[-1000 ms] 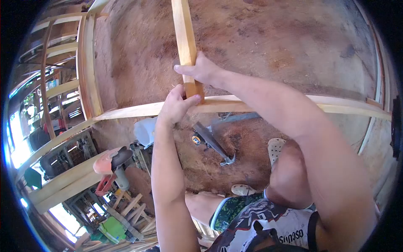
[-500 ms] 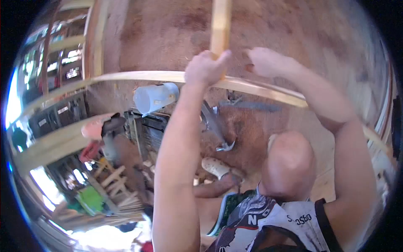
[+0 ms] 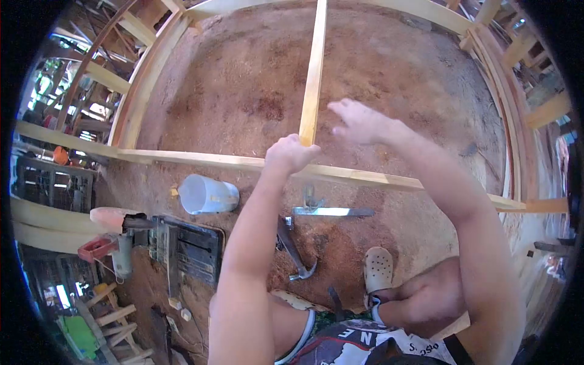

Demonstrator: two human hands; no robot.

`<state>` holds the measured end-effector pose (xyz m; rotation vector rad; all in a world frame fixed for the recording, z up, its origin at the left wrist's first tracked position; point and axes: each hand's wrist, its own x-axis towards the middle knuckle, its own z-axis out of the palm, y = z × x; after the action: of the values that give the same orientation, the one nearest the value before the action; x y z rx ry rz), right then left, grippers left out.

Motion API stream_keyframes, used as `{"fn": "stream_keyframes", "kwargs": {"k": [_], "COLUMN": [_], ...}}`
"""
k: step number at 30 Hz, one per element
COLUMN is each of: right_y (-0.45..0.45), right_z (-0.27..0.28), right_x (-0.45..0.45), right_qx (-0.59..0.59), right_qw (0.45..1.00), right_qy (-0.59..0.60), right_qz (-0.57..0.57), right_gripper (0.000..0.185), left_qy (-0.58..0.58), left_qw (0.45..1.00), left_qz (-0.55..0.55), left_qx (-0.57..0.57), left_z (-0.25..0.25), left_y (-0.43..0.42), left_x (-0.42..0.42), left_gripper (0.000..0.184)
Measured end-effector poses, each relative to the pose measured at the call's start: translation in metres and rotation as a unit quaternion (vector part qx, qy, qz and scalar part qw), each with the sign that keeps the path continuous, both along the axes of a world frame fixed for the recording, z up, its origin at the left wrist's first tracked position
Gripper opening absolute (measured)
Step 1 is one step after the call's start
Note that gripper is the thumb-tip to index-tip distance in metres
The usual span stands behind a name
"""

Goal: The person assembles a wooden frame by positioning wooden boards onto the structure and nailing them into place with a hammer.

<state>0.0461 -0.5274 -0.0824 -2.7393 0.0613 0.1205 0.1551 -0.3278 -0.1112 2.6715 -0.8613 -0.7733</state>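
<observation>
My left hand (image 3: 288, 153) is wrapped round the joint where the near end of a long wooden bar (image 3: 313, 73) meets the front rail (image 3: 207, 159) of a wooden frame. The bar runs away from me across the frame to its far rail (image 3: 420, 8). To the right of the bar, my right hand (image 3: 359, 121) hangs above the dirt floor with its fingers apart, touching nothing. A hammer (image 3: 293, 250) lies on the ground on my side of the rail, below a metal square (image 3: 333, 212).
A translucent bucket (image 3: 208, 194) lies on its side left of my forearm, near a black case (image 3: 198, 246). Farther left is a red and grey power tool (image 3: 115, 240). Wood scraps (image 3: 118, 322) lie at lower left. My clog (image 3: 379, 271) stands on the floor.
My right hand has let go of the bar and moved off to its right. My left hand still grips the near joint. The view has shifted, showing the frame's far rail.
</observation>
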Motion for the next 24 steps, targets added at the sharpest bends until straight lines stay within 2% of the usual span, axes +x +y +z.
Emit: {"fn": "stream_keyframes", "kwargs": {"k": [1,3,7,8,10,11,13,14,15,17,19,21,22,24], "right_y": [0.001,0.008,0.039,0.044,0.051,0.052,0.057,0.059,0.06,0.052,0.043,0.029,0.019,0.018], "right_z": [0.013,0.032,0.046,0.044,0.03,0.01,-0.044,-0.061,-0.067,-0.071,-0.044,-0.009,0.015,0.061], "right_x": [0.009,0.028,0.076,0.092,0.121,0.127,0.139,0.138,0.145,0.141,0.102,0.028,-0.018,-0.132], "right_qx": [-0.004,0.072,0.087,0.082,-0.015,-0.016,-0.199,-0.172,-0.168,-0.086,-0.015,-0.012,-0.029,0.032], "right_qw": [1.0,0.99,0.943,0.943,0.917,0.916,0.913,0.957,0.956,0.957,0.966,0.992,0.988,0.999], "right_qy": [-0.001,-0.113,-0.289,-0.289,-0.353,-0.355,-0.301,-0.125,-0.124,-0.204,-0.221,-0.112,-0.106,0.029], "right_qz": [-0.005,-0.051,-0.143,-0.146,-0.187,-0.185,-0.19,-0.198,-0.205,-0.188,-0.134,-0.06,-0.111,-0.026], "right_gripper": [0.058,0.058,0.055,0.055,0.054,0.054,0.053,0.053,0.053,0.054,0.048,0.045,0.045,0.045], "left_qy": [0.02,0.021,0.032,0.033,0.011,0.009,0.01,0.008,0.008,0.023,0.009,0.028,0.005,0.001], "left_qw": [1.0,1.0,0.999,0.999,1.0,1.0,0.999,0.999,1.0,1.0,1.0,0.999,1.0,0.999], "left_qz": [0.002,0.006,0.007,0.003,0.011,0.012,0.022,0.021,0.022,-0.006,0.005,-0.004,-0.003,-0.019], "left_qx": [0.001,-0.007,-0.016,-0.019,-0.023,-0.024,-0.033,-0.03,-0.006,0.017,0.0,0.017,-0.007,-0.026], "left_z": [0.001,0.011,0.013,0.011,0.011,0.012,0.015,0.014,0.01,-0.002,-0.006,0.023,0.024,0.017], "left_y": [0.001,0.004,0.002,0.002,0.004,0.005,0.006,0.005,0.003,0.001,0.004,0.0,0.0,0.0], "left_x": [0.001,-0.003,-0.008,-0.009,-0.011,-0.012,-0.011,-0.008,-0.004,-0.007,-0.004,-0.012,-0.016,-0.02], "left_gripper": [0.067,0.066,0.063,0.063,0.064,0.064,0.064,0.064,0.065,0.066,0.068,0.069,0.067,0.066]}}
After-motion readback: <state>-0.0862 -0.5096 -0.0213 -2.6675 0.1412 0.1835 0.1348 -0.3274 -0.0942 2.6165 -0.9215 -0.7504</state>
